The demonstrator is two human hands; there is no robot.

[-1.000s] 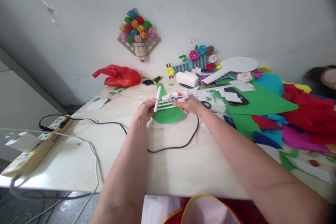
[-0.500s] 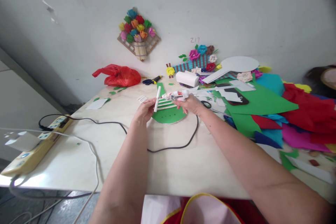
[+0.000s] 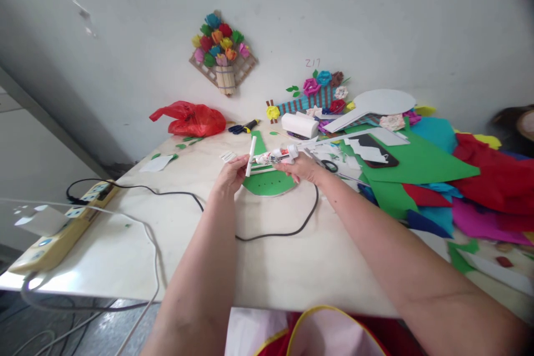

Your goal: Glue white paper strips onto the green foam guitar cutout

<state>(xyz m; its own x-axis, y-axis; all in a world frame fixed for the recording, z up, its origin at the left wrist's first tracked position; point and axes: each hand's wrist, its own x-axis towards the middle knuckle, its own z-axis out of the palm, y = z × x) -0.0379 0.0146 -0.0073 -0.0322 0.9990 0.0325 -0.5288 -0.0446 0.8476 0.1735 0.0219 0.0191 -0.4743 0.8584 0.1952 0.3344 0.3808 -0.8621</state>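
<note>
My left hand pinches a short white stick, held upright above the table. My right hand grips a crumpled glue tube, its tip pointing left at the stick. Under both hands lies a green paper cut-out with white strips glued across it.
A black cable loops across the pale table. A yellow power strip lies at the left edge. A red plastic bag, scissors, a white roll and piles of coloured paper are behind and right. Another person's head shows far right.
The view shifted slightly; both hands keep their hold and stay almost where they were, with the tube's tip a touch closer to the stick.
</note>
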